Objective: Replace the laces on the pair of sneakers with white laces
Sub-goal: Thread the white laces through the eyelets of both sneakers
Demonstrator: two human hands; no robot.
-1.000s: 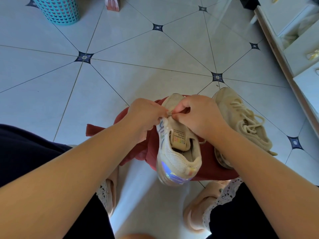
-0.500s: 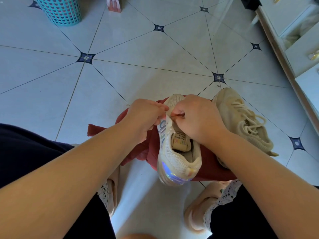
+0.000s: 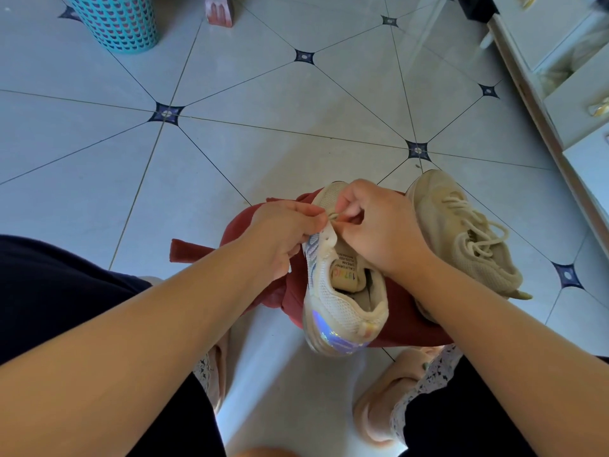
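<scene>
Beige lace [image 3: 333, 216] at upper eyelets of near sneaker [image 3: 341, 303], pinched between left hand [image 3: 283, 232] and right hand [image 3: 379, 227], both curled tight, probably to pull it free. Sneaker on red cloth [image 3: 408, 311], heel toward person, for reach. Second sneaker [image 3: 461, 239] laced, just beside, at right.

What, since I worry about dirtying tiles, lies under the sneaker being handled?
A red cloth lies under the sneaker; whatever the cloth itself rests on is covered.

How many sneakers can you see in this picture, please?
2. The mesh sneaker stands on the red cloth, its lace pinched by the left hand and right hand; the laced sneaker lies just right of it. None appears hidden.
</scene>
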